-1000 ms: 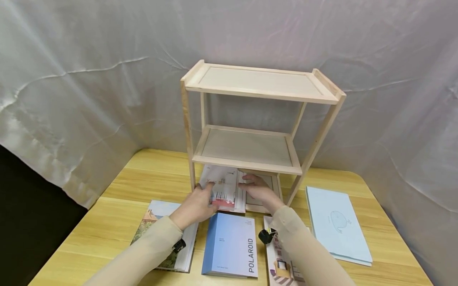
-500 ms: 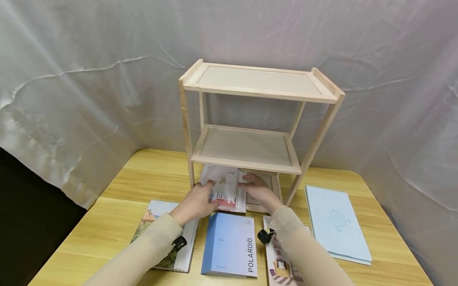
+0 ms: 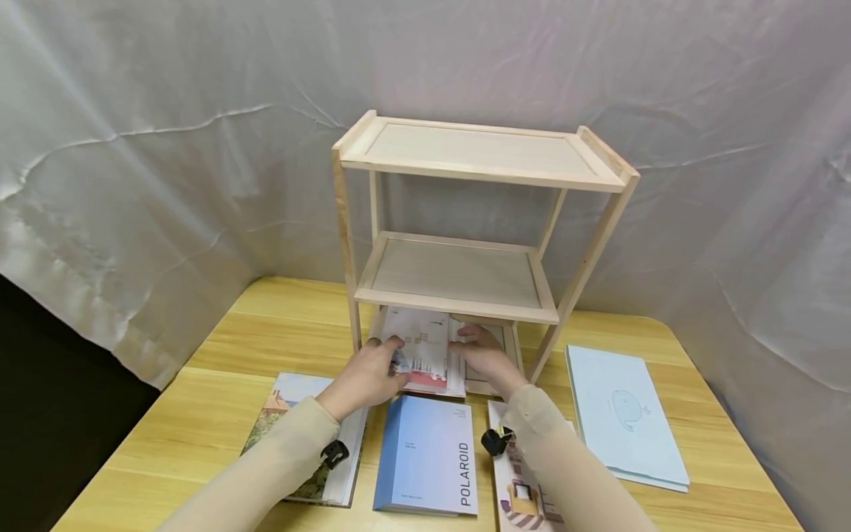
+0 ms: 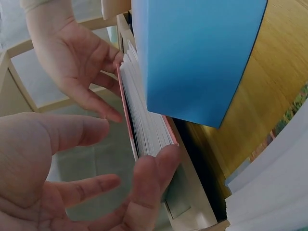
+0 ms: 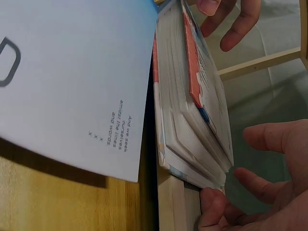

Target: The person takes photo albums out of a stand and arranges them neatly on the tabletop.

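Note:
A thick book (image 3: 423, 340) with a white cover and a red band lies on the lowest level of a wooden shelf (image 3: 459, 304). My left hand (image 3: 366, 373) is at its left side, fingers spread; in the left wrist view a fingertip touches the front corner of the book (image 4: 147, 122). At the opposite side is my right hand (image 3: 488, 358), its fingertips against the book's right edge. The right wrist view shows loosely bent fingers (image 5: 269, 183) of that hand by the book's corner. Neither hand is wrapped round the book.
In front of the shelf lie a blue POLAROID book (image 3: 428, 458), a landscape-covered book (image 3: 266, 421) on the left and an illustrated book (image 3: 515, 469) beneath the right forearm. A pale blue whale-printed book (image 3: 628, 414) lies on the table (image 3: 206, 414) at the right.
The white book has shifted slightly to the right on the bottom level, and the right fingertips have shifted a little with it. The left hand has stayed nearly in place.

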